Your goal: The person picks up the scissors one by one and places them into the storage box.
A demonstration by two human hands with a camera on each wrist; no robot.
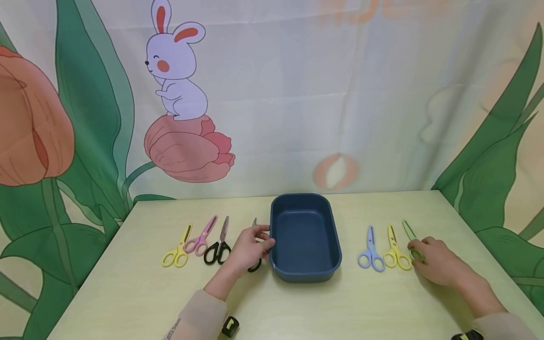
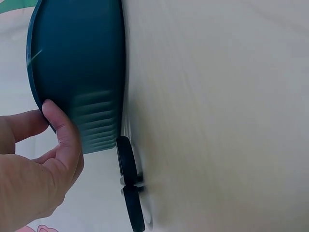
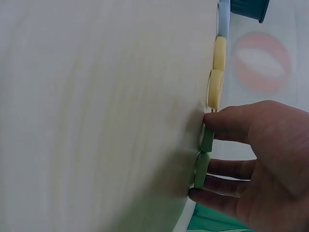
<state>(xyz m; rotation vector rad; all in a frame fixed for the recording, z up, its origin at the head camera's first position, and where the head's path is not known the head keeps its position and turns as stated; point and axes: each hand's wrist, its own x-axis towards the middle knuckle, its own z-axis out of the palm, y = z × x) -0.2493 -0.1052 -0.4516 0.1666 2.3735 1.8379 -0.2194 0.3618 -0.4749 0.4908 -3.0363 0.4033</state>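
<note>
A dark blue rectangular bin [image 1: 305,277] stands at the table's middle. My left hand [image 1: 248,248] pinches its left rim between thumb and fingers. Partly hidden behind that hand lies a pair of black-handled scissors [image 2: 128,164]. At the right, my right hand [image 1: 439,262] has its thumb and fingertips around the handles of green scissors [image 1: 409,230], which lie flat on the table. Left of these lie yellow scissors [image 1: 392,243] and blue scissors [image 1: 371,248], blades pointing away from me.
Left of the bin lie more black-handled scissors [image 1: 218,250], pink scissors [image 1: 201,240] and another pair of yellow scissors [image 1: 180,250]. A printed cloth [image 1: 272,118] with a rabbit and tulips hangs behind the pale table [image 1: 340,311].
</note>
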